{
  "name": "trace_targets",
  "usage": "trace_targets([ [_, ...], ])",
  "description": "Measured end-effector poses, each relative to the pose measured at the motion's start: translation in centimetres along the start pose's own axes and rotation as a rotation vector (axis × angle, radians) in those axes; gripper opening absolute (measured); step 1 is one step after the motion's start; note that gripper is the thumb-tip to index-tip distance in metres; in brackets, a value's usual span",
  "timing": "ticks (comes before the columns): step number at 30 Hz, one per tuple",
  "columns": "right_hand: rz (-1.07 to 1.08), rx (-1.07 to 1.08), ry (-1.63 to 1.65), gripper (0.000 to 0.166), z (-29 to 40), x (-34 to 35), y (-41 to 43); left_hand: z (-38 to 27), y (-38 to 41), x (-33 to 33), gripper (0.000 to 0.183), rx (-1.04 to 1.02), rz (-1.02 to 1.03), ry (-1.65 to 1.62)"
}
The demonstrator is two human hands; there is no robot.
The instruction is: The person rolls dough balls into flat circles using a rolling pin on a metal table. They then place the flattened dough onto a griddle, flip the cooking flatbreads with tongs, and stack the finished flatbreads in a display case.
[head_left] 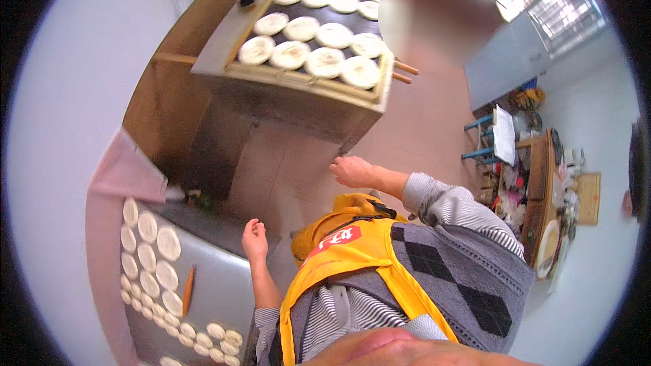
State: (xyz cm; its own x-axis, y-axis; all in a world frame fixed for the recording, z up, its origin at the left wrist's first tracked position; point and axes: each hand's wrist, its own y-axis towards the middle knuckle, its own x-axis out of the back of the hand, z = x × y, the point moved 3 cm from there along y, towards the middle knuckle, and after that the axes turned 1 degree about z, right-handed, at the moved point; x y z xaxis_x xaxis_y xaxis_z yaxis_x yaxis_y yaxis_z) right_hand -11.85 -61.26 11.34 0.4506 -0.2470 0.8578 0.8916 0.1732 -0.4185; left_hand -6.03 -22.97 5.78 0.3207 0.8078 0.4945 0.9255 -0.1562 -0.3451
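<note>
My left hand (255, 238) hangs loosely curled beside the right edge of a grey metal worktop (213, 259), with nothing seen in it. My right hand (352, 171) is over the floor in front of the yellow apron (351, 244), fingers loosely bent and nothing visible in them. On the worktop lie several flattened dough rounds (168, 243), rows of small dough pieces (158, 310) and a tapered wooden rolling pin (188, 290). Farther ahead, several pale dough rounds (325, 62) sit in rows on a dark flat griddle (305, 11) framed in a light surround.
Two wooden handles (407, 73) jut from the griddle stand's right side. A small dark cup (247, 3) sits on its left ledge. At right are a blue-legged stool (478, 155) and a cluttered wooden cabinet (539, 188). Pink cloth (127, 170) covers the wall-side worktop edge. A blurred patch hides the upper right.
</note>
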Motion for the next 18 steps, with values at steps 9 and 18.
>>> trace_targets([
  [9,-0.040,-0.531,0.268,0.024,-24.3,-3.0,-26.3,-27.3,1.7,-32.1,0.035,-0.442,0.492,0.117],
  [18,-0.354,-0.566,0.426,0.030,-37.5,-2.7,-31.1,-46.5,9.9,-56.9,0.032,-0.860,0.421,0.264],
])
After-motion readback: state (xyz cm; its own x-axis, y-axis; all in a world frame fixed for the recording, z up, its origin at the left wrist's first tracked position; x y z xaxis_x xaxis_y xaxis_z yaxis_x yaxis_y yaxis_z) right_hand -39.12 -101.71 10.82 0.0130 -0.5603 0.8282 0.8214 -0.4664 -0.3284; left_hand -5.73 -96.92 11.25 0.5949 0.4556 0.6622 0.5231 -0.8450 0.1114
